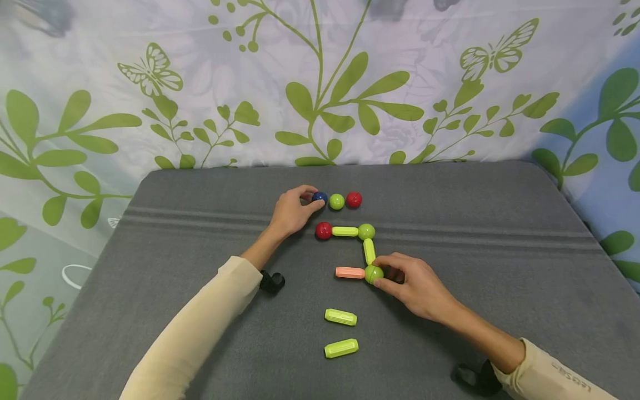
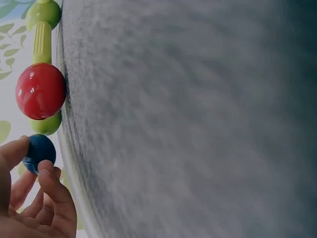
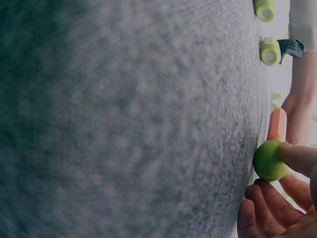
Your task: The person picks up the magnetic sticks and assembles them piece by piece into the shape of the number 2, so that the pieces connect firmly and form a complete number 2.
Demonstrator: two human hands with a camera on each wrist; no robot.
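My left hand [image 1: 294,211] pinches a dark blue ball [image 1: 319,198] between thumb and fingers at the left end of a row of balls. Beside it in that row sit a green ball [image 1: 337,201] and a red ball [image 1: 354,199]. Thumb and fingers of my right hand [image 1: 417,286] hold the green ball [image 3: 270,160] at the lower corner of a joined chain. An orange stick [image 1: 350,272] and a yellow-green stick [image 1: 369,251] meet at that ball. Up the chain come another green ball [image 1: 366,231], a second yellow-green stick [image 1: 345,231] and a red ball [image 2: 41,91].
Two loose yellow-green sticks [image 1: 340,317] [image 1: 341,348] lie on the grey table [image 1: 240,355] nearer to me. A patterned cloth [image 1: 200,66] hangs behind the table. Black straps [image 1: 272,282] show at both wrists.
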